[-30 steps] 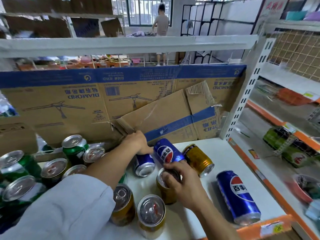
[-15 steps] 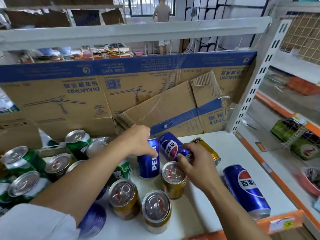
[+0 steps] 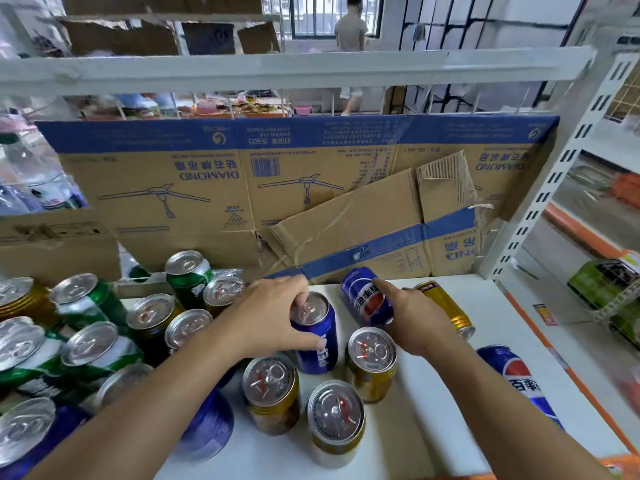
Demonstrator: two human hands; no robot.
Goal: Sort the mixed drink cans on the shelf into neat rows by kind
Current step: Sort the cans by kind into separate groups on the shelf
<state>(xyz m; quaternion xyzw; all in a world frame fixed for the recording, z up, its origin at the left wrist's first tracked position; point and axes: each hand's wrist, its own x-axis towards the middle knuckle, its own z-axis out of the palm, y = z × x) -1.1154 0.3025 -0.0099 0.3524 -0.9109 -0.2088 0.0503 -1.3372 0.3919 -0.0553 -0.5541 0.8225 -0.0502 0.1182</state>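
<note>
Nearest, on the white shelf (image 3: 408,445): three upright gold cans (image 3: 336,420) in a loose cluster, silver tops up. Off to the right near the front edge, a blue Pepsi can on its side (image 3: 519,382). Just behind the cluster, left hand (image 3: 273,317) with fingers curled over the rim of an upright blue Pepsi can (image 3: 317,341), thumb pressed to its side. Beside it, right hand (image 3: 415,320) clamped round a tilted blue Pepsi can (image 3: 367,299). Just behind that hand, a gold can on its side (image 3: 446,306). Farther left, crowded upright green cans (image 3: 93,351) mixed with gold ones. At the back, a flattened cardboard box (image 3: 173,181), DIAMOND printed upside down.
</note>
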